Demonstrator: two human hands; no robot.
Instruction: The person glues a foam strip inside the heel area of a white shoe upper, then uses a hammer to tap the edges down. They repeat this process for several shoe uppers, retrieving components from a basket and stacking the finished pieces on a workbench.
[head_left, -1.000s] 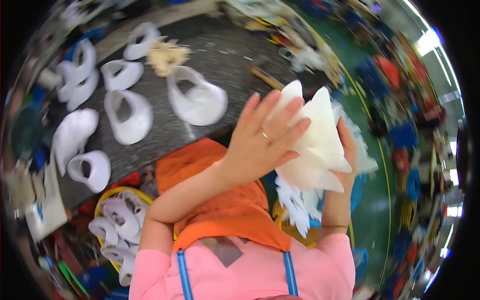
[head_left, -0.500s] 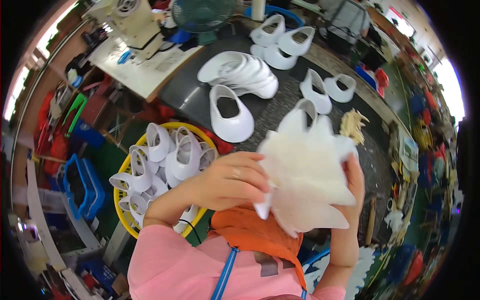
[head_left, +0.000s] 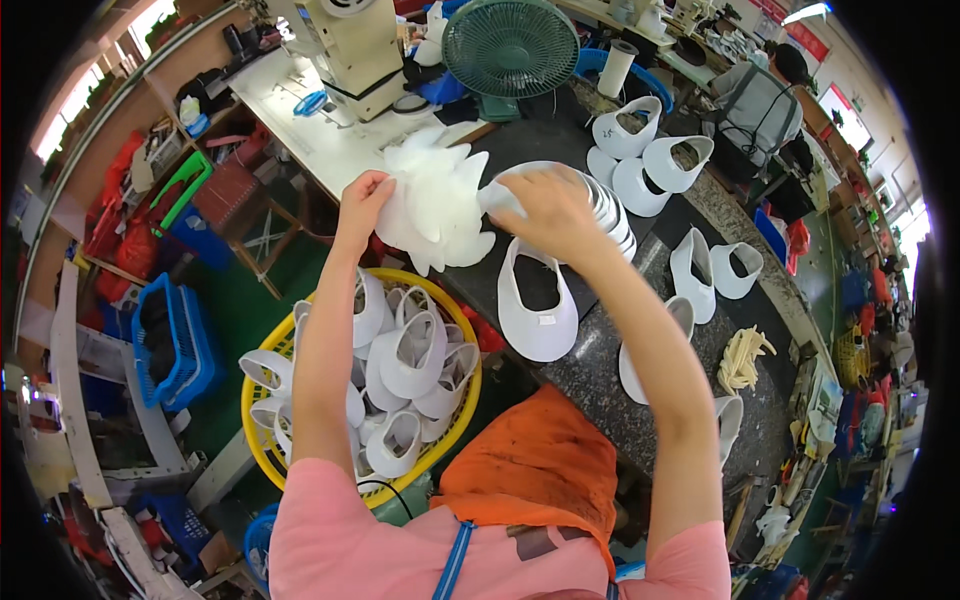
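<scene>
My left hand pinches the left edge of a bundle of white flat pieces, fanned out with pointed flaps. It hangs over the corner between the white table and the dark worktop. My right hand, smeared by motion, is to the right of the bundle, over a row of nested white ring-shaped pieces that look like shoe uppers. A pale flap shows by its fingertips; whether they grip it I cannot tell. In front of the row lies a single white ring-shaped piece with a small tag.
A yellow basket full of similar white pieces stands left of the worktop. Further right lie more white pieces and a tied bundle of cream strips. Behind are a sewing machine, a green fan and a seated person.
Both hands have moved forward and left, away from my body. The bundle went from above my lap to the far left of the worktop. The view has shifted too.
</scene>
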